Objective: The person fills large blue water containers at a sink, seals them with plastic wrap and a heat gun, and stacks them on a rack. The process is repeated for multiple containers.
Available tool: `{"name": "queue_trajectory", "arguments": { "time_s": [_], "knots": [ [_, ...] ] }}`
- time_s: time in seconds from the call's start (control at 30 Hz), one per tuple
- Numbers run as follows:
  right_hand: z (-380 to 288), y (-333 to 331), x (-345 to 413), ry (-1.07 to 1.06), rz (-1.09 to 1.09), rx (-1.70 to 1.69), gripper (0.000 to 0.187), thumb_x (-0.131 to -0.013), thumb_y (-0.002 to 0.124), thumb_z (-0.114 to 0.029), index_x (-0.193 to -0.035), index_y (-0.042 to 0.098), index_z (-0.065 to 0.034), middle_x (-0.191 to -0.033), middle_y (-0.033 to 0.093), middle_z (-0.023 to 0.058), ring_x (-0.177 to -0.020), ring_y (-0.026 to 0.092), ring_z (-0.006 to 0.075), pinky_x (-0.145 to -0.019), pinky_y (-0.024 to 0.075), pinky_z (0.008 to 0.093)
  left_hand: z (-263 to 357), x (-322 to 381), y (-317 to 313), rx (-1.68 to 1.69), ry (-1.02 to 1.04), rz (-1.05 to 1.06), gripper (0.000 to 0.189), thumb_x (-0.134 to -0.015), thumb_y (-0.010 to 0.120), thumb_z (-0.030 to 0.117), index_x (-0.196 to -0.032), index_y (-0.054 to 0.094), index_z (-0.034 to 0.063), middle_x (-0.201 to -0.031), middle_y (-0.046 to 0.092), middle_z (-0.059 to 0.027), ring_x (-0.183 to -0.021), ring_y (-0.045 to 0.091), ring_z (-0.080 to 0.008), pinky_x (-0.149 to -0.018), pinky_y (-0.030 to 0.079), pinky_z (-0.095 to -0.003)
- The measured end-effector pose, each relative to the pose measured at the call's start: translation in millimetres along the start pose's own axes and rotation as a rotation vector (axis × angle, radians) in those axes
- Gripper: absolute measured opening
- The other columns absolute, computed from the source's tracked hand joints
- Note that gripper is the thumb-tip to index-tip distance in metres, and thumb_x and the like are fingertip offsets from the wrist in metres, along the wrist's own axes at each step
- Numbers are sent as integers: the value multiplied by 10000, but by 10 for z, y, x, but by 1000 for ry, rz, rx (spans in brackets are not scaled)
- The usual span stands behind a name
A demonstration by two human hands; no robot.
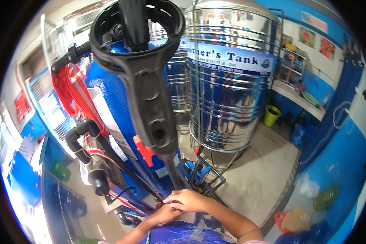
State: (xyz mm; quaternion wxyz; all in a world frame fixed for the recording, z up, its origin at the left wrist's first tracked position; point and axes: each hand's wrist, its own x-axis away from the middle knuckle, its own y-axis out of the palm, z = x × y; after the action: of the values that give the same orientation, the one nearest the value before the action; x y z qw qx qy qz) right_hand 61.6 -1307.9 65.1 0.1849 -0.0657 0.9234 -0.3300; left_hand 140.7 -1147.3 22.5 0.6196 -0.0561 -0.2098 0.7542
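My right hand [189, 200] lies across my left hand [165, 212], low in the middle of the head view. Right above them, a black ring-headed plastic tool [151, 103], like a filter housing wrench, rises close to the camera. A dark shaft runs from its narrow end down to my hands; whether they grip it I cannot tell. Blue-violet material with clear plastic film [183, 234] shows beneath my forearms. Behind the tool stands a tall blue pressure tank [105, 80]. A red handle-like part [144, 151] shows at the tool's left edge.
A ribbed stainless steel tank [225, 103] stands ahead, with a blue pump [202, 171] and black pipes low beside it. Black elbow piping [88, 126] and a red striped cloth [70, 88] are left. On the right are a lime bucket [271, 116] and a blue curtain [344, 88].
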Motion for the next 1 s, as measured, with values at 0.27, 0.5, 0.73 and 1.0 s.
{"name": "queue_trajectory", "arguments": {
  "time_s": [0.27,0.5,0.73,1.0],
  "knots": [
    [635,-872,494,-145,-279,-133,239,-879,585,-188,-1069,639,-53,-945,618,151,-858,607,335,-757,485,397,504,-745,714,21,-157,260,330,-876,612,213,-1124,593,-4,-1119,623,-155,-1037,588,-242,-889,463,-360],
    [954,-1067,703,-236,-377,-190,240,-889,572,-187,-1084,638,-64,-960,630,132,-891,613,318,-789,492,390,730,-930,1173,-235,-246,447,380,-877,598,363,-1093,627,52,-1112,621,-190,-1039,588,-350,-886,459,-422],
    [953,-842,522,-348,-543,-257,243,-877,556,-148,-1096,633,-77,-964,608,122,-899,602,323,-782,479,406,740,-776,1405,-194,-296,715,374,-845,654,319,-1088,624,36,-1151,589,-187,-1094,543,-340,-937,431,-401],
    [658,-480,209,-533,-714,-354,236,-891,554,-158,-1090,637,-63,-938,596,129,-875,596,315,-778,474,393,844,-350,1515,-80,-641,817,389,-822,663,323,-1079,637,32,-1190,578,-205,-1132,530,-347,-933,432,-410]
  ]
}}
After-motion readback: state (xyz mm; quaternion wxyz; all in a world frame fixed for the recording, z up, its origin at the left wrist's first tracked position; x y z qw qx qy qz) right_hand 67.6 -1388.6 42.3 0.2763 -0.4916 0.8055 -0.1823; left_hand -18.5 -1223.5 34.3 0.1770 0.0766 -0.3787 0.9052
